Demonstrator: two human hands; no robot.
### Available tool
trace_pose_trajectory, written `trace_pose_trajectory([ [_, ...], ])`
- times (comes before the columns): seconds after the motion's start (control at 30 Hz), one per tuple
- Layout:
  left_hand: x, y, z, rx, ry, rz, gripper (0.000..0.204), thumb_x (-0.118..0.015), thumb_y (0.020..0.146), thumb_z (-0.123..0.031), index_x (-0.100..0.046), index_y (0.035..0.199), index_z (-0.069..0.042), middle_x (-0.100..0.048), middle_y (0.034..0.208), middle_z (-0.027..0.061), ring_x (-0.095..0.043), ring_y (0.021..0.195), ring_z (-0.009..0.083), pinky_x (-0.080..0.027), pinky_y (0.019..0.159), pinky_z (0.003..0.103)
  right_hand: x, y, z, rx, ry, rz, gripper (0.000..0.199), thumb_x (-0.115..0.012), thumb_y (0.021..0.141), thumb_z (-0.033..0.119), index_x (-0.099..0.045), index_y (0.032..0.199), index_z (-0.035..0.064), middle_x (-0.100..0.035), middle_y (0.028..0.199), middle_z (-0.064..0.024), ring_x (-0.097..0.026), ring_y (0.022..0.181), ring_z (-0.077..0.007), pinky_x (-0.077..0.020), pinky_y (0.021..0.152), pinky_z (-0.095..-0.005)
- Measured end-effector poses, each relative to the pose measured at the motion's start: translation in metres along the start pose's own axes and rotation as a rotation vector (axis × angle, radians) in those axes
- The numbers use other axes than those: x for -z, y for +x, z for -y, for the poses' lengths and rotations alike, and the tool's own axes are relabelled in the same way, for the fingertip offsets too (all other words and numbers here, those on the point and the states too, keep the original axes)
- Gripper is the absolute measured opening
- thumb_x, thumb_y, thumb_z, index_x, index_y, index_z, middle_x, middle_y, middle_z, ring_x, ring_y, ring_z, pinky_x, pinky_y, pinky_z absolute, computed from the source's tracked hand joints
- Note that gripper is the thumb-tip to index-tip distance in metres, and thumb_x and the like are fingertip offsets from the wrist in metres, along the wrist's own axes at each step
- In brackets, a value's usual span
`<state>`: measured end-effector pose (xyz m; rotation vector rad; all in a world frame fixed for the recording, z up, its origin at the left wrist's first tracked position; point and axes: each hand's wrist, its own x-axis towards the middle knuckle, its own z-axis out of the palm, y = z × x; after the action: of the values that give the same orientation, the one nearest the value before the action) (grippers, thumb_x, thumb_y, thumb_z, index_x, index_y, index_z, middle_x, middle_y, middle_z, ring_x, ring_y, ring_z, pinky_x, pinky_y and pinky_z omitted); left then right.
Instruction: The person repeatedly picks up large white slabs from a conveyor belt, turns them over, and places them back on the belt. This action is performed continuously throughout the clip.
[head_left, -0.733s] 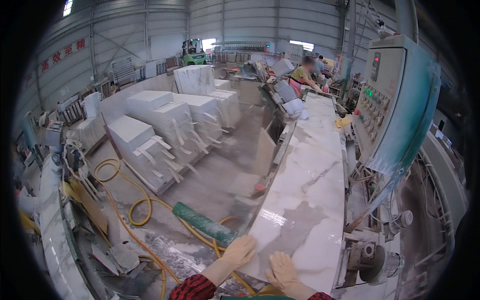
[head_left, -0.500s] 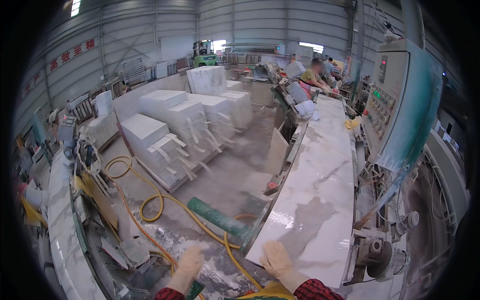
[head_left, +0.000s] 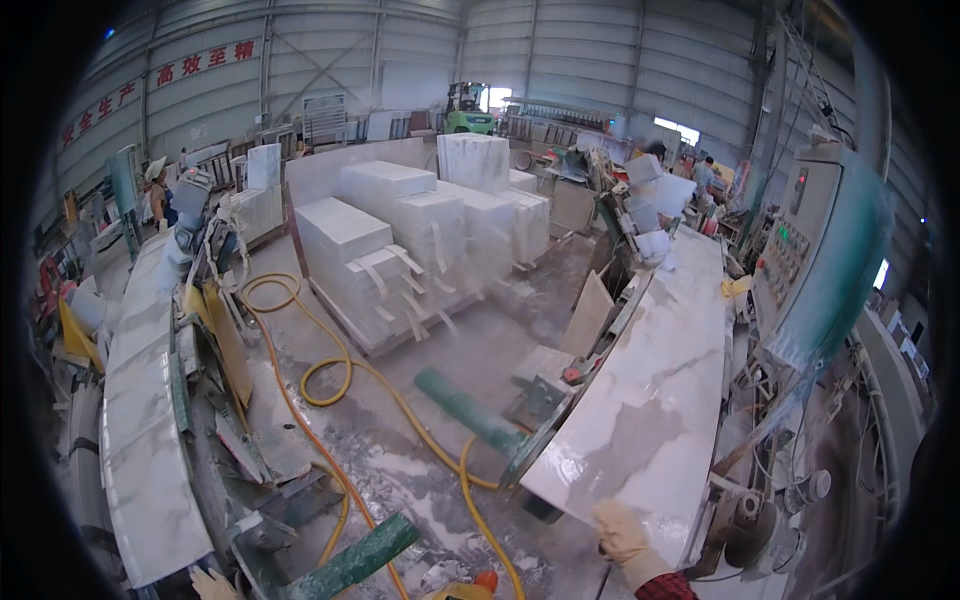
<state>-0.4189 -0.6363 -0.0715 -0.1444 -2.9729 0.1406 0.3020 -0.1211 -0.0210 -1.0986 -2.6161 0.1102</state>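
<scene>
Two gloved hands show at the bottom edge. Our right hand (head_left: 622, 532), in a pale fabric glove above a red plaid cuff, lies with its fingers flat on the near end of the marble slab (head_left: 650, 400), not clamped on it. Our left hand (head_left: 212, 584) is only a glove tip well apart at the lower left, and we cannot tell whether it holds anything.

The slab is long, glossy and white with grey veining (wet-looking near our hand). It lies flat on the machine table (head_left: 535, 440), its long axis running from our right hand away and slightly rightward toward the back of the hall.

Left of it, yellow hoses (head_left: 330, 385) loop across the dusty concrete floor, beside green rollers (head_left: 465, 410). At the far left another curved slab (head_left: 140, 420) runs away from us in the same pale stone.

Further off stand stacked white stone blocks (head_left: 400, 240), boxy and strapped. To the right rises a grey control cabinet (head_left: 810, 250) wrapped in blue-green film. On the far wall, upper left, a row of red characters (head_left: 160, 85) runs along corrugated metal, and a green forklift (head_left: 468, 108) stands by the doorway.
</scene>
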Motion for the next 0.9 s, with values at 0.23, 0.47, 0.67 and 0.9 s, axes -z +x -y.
trace_pose_trajectory([
  [0.23,0.056,-0.054,0.011,-0.307,-0.109,-0.264,0.062,-0.048,0.113,-0.043,-0.066,0.145,0.007,-0.069,0.142,0.0315,-0.065,0.135,0.0408,-0.049,0.115,0.046,0.033,-0.210,-0.034,-0.717,-0.350,-0.208,0.018,-0.056,0.097,0.013,-0.071,0.103,0.0057,-0.072,0.103,-0.0197,-0.069,0.104,-0.0449,-0.0538,0.090,-0.0589],
  [0.47,0.019,-0.044,0.001,-0.191,-0.193,-0.155,0.064,-0.059,0.108,-0.033,-0.048,0.161,0.001,-0.048,0.165,0.0300,-0.046,0.149,0.0491,-0.037,0.124,0.055,-0.077,-0.380,0.023,-1.285,-0.135,-0.265,0.018,-0.062,0.098,0.018,-0.072,0.107,0.0049,-0.075,0.100,-0.0180,-0.070,0.094,-0.0373,-0.0552,0.087,-0.0529],
  [0.67,0.050,-0.061,-0.004,-0.075,-0.230,-0.009,0.066,-0.053,0.110,-0.041,-0.044,0.167,-0.009,-0.038,0.175,0.0223,-0.035,0.160,0.0431,-0.027,0.132,0.052,-0.147,-0.292,0.168,-1.200,0.325,0.233,0.044,-0.063,0.105,0.036,-0.073,0.137,0.0073,-0.080,0.120,-0.0179,-0.075,0.108,-0.0309,-0.0559,0.097,-0.0443],
  [0.9,0.070,-0.082,-0.029,-0.094,-0.296,-0.003,0.072,-0.057,0.106,-0.049,-0.047,0.164,-0.008,-0.042,0.171,0.0257,-0.038,0.157,0.0467,-0.027,0.129,0.057,-0.204,-0.208,0.249,-0.783,0.701,0.431,0.050,-0.063,0.108,0.044,-0.073,0.140,0.0080,-0.079,0.127,-0.0161,-0.074,0.118,-0.0276,-0.0537,0.105,-0.0388],
])
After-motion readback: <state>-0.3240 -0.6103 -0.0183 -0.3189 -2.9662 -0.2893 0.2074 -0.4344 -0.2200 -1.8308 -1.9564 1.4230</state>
